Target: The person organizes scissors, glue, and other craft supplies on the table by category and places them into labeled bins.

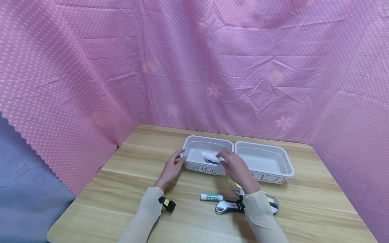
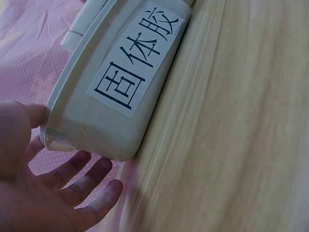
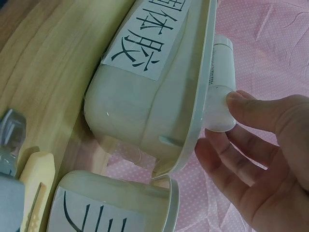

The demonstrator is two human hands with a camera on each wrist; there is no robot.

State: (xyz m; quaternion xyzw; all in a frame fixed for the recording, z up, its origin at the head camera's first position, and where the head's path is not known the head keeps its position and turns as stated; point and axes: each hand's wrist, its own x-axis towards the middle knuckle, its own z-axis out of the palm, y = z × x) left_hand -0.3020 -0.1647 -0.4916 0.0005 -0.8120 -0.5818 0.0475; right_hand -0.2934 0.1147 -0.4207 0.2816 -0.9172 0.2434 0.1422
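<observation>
The left hand [image 2: 58, 193], lower left of the frame, grips the rim of a white bin [image 2: 108, 128]. A label [image 2: 137, 60] with dark characters covers the bin's wall, upper center. A white cylinder [image 2: 84, 21] projects past the rim, upper left. A wooden tabletop [image 2: 231, 116] occupies the right side.

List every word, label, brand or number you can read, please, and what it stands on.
"固体胶": white label on the left bin.
"工刀": front label on the right bin; preceding character partly hidden.
Loose glue stick: print too small.
Glue stick in the right hand: print too small.
Knives: nothing legible.
</observation>
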